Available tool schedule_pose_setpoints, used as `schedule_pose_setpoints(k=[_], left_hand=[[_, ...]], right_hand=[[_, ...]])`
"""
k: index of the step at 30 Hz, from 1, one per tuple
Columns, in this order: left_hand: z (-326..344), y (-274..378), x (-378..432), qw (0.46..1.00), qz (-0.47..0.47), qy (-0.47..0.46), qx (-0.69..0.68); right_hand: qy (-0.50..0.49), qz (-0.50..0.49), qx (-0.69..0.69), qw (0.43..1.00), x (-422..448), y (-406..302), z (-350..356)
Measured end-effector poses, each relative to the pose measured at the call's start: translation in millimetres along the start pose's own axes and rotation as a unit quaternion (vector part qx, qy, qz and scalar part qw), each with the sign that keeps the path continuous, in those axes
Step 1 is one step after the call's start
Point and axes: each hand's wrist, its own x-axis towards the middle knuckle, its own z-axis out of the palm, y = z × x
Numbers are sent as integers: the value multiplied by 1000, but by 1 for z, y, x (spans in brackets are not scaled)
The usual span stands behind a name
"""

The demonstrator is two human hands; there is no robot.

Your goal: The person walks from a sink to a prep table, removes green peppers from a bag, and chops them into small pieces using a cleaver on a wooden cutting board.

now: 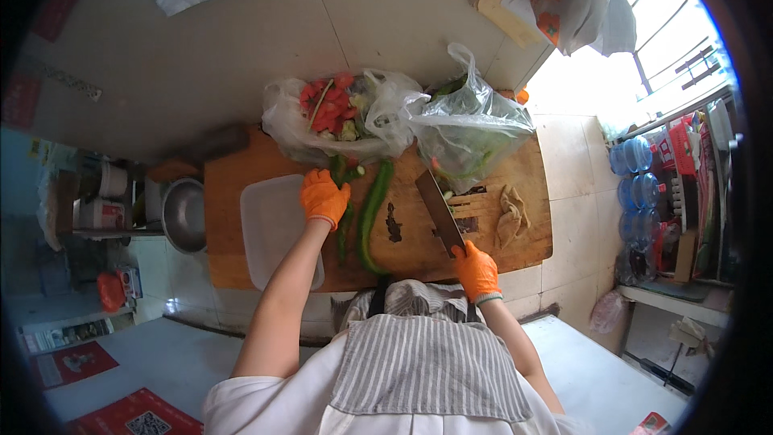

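Note:
My left hand (325,194), in an orange glove, lies over green peppers (343,229) beside a plastic tub (275,223); whether its fingers grip one is hidden. A long curved green pepper (374,211) lies to its right on the wooden cutting board (398,266). In an orange glove too, my right hand (477,272) holds a cleaver (444,214) by its handle, the wide blade pointing away over the board. Small cut green pieces show by the blade. A clear bag (278,118) at the back holds red trimmings (329,106). Another clear bag (477,133) has green vegetables inside.
A crumpled tan cloth (513,217) lies on the board's right part. Left of the board stands a metal bowl (184,214). Large blue water bottles (640,193) fill a rack at the right. The wall rises just behind the bags.

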Motion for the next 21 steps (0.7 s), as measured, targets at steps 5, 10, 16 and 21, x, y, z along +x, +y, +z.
schedule_pose_setpoints(k=[5,10,16,21], left_hand=[[3,9,15,980,-76,-171,-66],[-14,43,-23,983,-51,-177,-21],[-13,39,5,953,-161,-198,-162],[-23,72,-10,993,-24,-34,-107]], right_hand=[[34,-22,-31,999,-5,14,17],[41,-28,-43,998,-6,17,23],[38,-22,-33,999,-7,13,19],[68,-27,81,994,-34,29,-2]])
